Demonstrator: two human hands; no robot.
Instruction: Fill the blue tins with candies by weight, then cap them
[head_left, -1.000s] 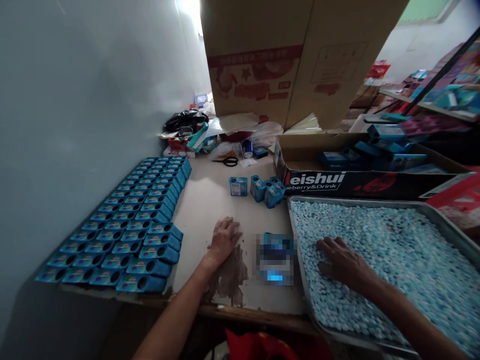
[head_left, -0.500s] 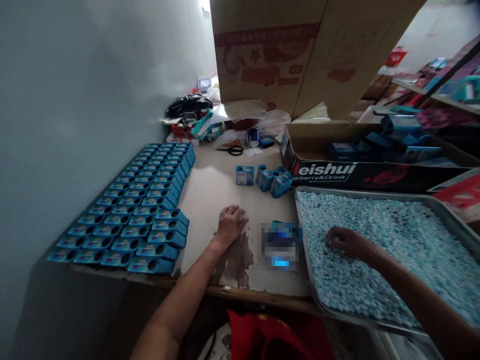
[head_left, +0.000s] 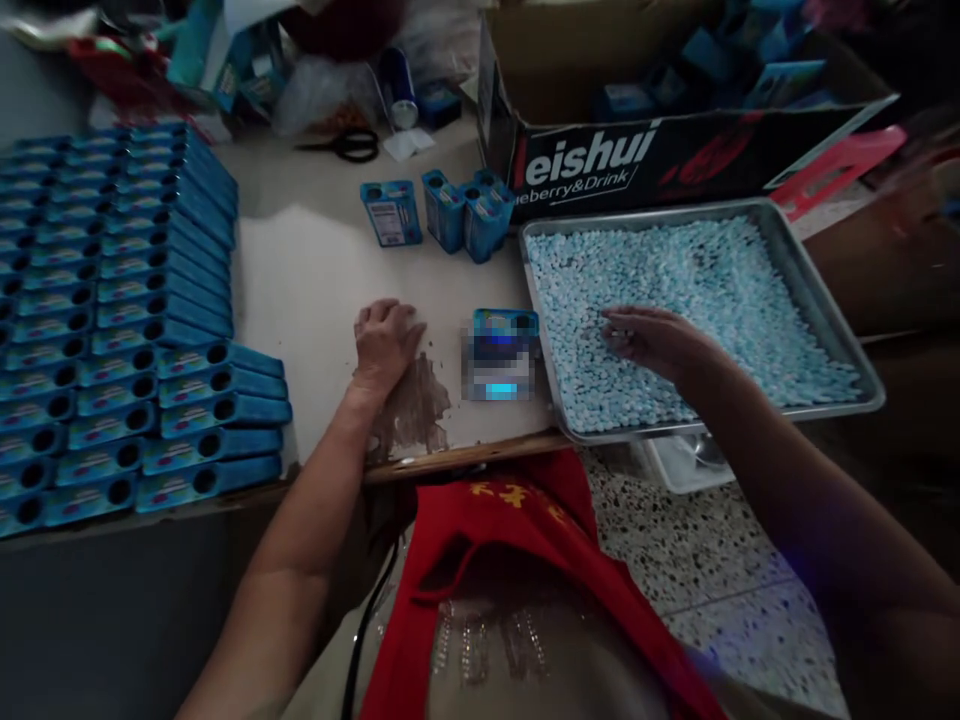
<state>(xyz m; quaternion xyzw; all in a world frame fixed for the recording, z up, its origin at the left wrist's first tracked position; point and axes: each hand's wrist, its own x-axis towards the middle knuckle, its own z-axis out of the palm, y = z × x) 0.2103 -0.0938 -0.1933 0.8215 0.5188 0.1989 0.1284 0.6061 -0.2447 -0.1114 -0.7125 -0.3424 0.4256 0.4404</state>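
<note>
My left hand (head_left: pixel 386 345) rests on the table, its fingers lightly bent and apart, holding nothing. Over a metal tray (head_left: pixel 874 385) filled with small pale-blue and white pieces (head_left: pixel 697 290), my right hand (head_left: pixel 652 340) has its fingers drawn together, tips down at the pieces. What lies between those fingertips is hard to make out. Between my hands a blue box (head_left: pixel 506 322) stands near the tray's left edge, its front blurred out. Farther back, a blue box with a printed label (head_left: pixel 391 215) and several more blue boxes (head_left: pixel 469 215) stand close together.
Rows of blue boxes with round dark openings (head_left: pixel 217 410) fill the table's left side. Behind the tray is a black-printed carton (head_left: pixel 585 165) with more blue boxes inside. Scissors (head_left: pixel 352 146), a can (head_left: pixel 399 90) and plastic bags lie at the back. I wear a red apron (head_left: pixel 517 500).
The view has tilted down, so the table and tray appear higher and my apron shows. My right hand stays at the pieces, its fingers now more stretched; my left hand still rests on the table.
</note>
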